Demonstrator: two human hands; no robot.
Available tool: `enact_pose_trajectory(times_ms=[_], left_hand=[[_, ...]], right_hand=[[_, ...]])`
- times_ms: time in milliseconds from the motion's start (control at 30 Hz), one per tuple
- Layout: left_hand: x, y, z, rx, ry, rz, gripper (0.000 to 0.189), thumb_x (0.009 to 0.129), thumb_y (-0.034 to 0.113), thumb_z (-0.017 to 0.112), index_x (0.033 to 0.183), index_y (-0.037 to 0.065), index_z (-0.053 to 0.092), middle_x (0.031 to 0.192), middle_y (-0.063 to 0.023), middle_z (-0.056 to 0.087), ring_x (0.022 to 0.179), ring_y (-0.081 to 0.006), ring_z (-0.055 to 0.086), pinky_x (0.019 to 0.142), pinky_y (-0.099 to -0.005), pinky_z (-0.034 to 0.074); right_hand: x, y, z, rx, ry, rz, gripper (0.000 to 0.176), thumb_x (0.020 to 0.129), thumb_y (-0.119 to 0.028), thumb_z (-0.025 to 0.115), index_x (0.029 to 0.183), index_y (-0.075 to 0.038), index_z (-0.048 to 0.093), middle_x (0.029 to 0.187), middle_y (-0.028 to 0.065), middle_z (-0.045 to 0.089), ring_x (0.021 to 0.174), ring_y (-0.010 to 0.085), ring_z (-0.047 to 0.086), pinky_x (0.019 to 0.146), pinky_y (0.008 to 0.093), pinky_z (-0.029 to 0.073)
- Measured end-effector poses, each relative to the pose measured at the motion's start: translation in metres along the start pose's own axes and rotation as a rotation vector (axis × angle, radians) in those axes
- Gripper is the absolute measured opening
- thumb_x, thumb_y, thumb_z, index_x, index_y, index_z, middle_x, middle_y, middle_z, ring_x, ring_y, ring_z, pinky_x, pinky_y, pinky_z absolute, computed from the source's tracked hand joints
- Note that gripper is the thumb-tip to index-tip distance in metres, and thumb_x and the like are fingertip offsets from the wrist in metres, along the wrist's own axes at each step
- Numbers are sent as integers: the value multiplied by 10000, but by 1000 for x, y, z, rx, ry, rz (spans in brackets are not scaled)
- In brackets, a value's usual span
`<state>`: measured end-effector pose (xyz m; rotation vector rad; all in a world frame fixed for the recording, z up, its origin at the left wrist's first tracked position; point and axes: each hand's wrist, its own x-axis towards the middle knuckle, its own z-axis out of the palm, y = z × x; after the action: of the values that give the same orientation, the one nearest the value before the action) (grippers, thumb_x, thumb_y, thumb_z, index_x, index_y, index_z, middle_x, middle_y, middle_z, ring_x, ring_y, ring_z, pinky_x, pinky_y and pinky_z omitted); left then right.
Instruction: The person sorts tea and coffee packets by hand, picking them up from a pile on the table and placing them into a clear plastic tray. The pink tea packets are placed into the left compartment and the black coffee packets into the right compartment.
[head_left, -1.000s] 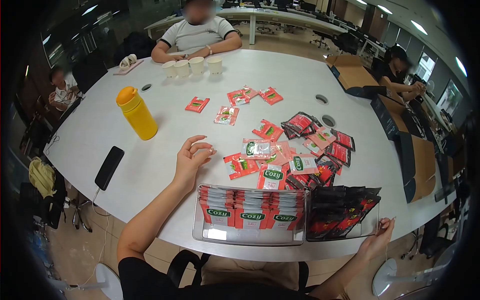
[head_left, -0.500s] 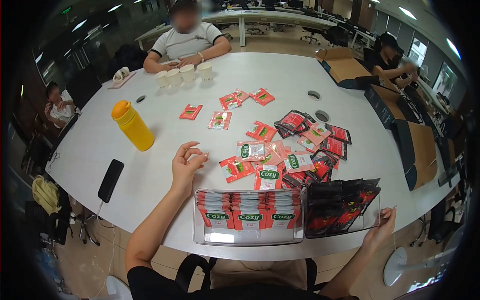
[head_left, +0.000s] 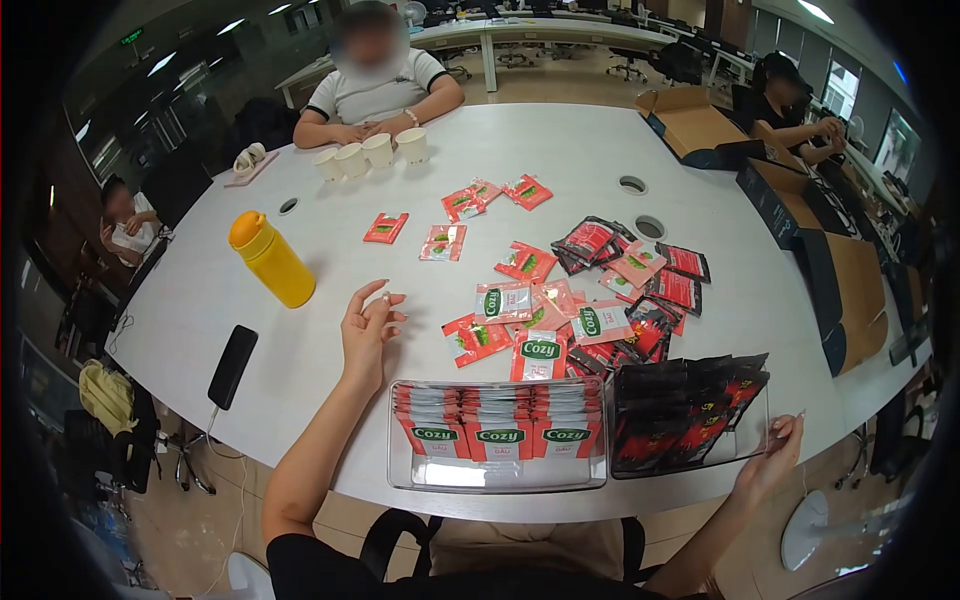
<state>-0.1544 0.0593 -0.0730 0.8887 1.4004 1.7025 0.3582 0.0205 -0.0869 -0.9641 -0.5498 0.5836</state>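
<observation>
Two hands are showing in my feed; the left hand (head_left: 368, 325) is resting on the desk (head_left: 560, 140), fingers loosely curled and holding nothing, just left of the scattered packets (head_left: 590, 300); the right hand (head_left: 775, 455) is hanging at the right end of the clear tray (head_left: 440, 475), fingertips at its wall, and I cannot tell whether it is gripping; the tray is sitting at the near desk edge, with red packets (head_left: 500, 415) standing in its left compartment and black packets (head_left: 685, 405) in its right; a yellow bottle (head_left: 270, 260) is standing further left, a phone (head_left: 232, 366) lying nearer.
</observation>
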Motion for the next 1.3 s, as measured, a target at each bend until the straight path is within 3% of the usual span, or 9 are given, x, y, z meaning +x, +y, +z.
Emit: enact_pose_trajectory(times_ms=[400,533,733,933,967,1067,1100,1200,1300], left_hand=[[2,12,3,205,15,27,345,852,162,647,1164,82,523,900,22,633,745,-44,552,617,-175,418],[15,20,10,288,-125,196,249,883,126,598,1113,52,541,925,-39,682,731,-87,601,617,-198,438],[58,21,44,528,-556,218,211,922,122,530,1118,46,549,935,-55,680,818,-118,642,681,-227,466],[68,31,100,963,-1011,467,545,747,279,749,1207,79,534,1133,-92,609,1061,-205,574,829,-354,480],[72,31,106,1008,-1088,381,726,611,323,838,1222,88,524,1167,-116,584,1128,-232,530,875,-381,466],[78,23,118,1123,-1110,371,819,552,310,870,1247,85,500,1134,-147,592,1093,-256,555,874,-367,471],[75,28,123,1180,-1108,203,836,550,182,873,1273,67,469,1232,-127,529,1125,-256,528,905,-351,458],[75,34,131,1236,-1097,229,839,538,155,863,1272,59,468,1218,-155,527,1143,-265,523,902,-346,464],[70,22,134,1200,-1187,414,834,543,126,839,1282,63,460,1210,-170,514,1050,-290,567,875,-350,476]], right_hand=[[-1,-4,1,7,5,22,335,976,-210,432,664,-110,363,692,16,441,707,109,413,718,263,350],[1,-1,-2,39,-11,29,326,970,-217,450,676,-110,359,702,19,426,712,114,401,722,265,334],[0,-2,1,16,14,31,335,969,-217,448,659,-114,370,702,13,460,703,100,427,681,243,344],[-1,-2,2,-11,14,13,334,967,-218,451,656,-119,376,706,10,467,708,99,431,692,245,335],[-1,-3,3,-13,14,11,335,967,-218,451,656,-120,376,706,10,467,709,100,431,696,247,335],[-1,-3,2,3,9,26,336,970,-217,446,657,-115,375,704,16,461,713,108,428,710,258,340],[0,-3,1,15,0,26,337,971,-215,443,658,-112,374,703,19,459,715,111,426,712,261,342],[2,-2,-2,57,-31,27,340,975,-211,435,658,-104,369,700,27,451,720,119,420,718,269,347],[-2,-3,-5,62,-54,44,345,978,-209,429,658,-99,362,698,33,447,721,125,413,724,273,348]])
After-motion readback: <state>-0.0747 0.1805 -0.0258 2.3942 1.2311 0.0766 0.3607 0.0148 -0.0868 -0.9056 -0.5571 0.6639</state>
